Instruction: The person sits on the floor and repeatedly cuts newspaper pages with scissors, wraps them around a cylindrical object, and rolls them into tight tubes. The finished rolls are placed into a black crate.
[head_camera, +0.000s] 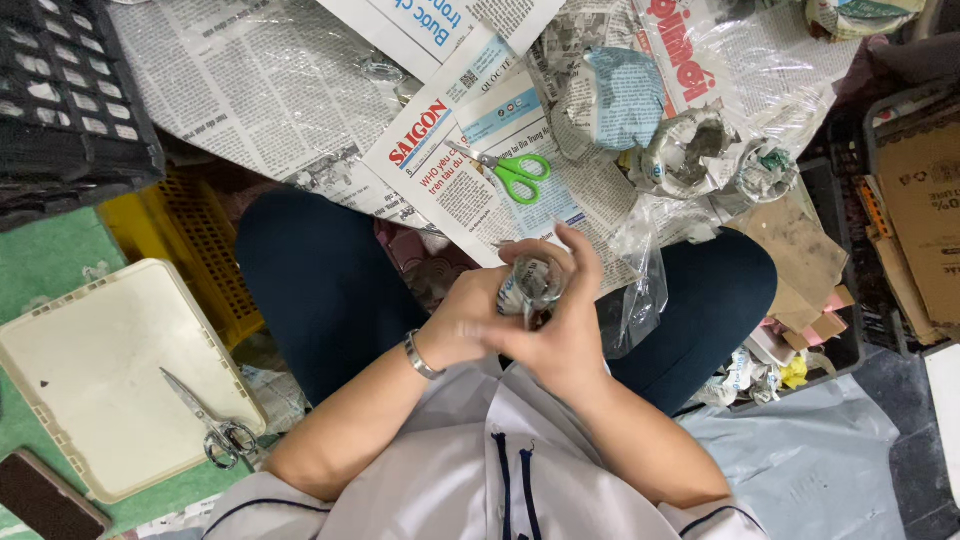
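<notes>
Mid-wrap step, by the look of it: both hands busy on one small bundle.

- Left hand (462, 325) and right hand (560, 325) met over the lap, fingers (575, 250) of both clamped on a small newspaper-wrapped bundle (532, 285), held upright between them. Slight blur there; could not tell what sat inside the paper.
- Metal bracelet (422, 356) on the left wrist.
- Just beyond the fingers: spread newspaper sheets (480, 170) with green-handled scissors (520, 176) lying flat, blades shut.
- Farther out, to the right of the fingers: three already wrapped paper lumps (690, 150), touching one another.
- Clear plastic bag (640, 290) crumpled just right of the right hand.
- Well left of the left hand: cream tray (90, 360) on green floor, steel scissors (215, 425) on its near edge.

Judgement: paper ends not yet tucked. Next move likely called for twisting or folding the loose top closed while keeping the grip tight.
</notes>
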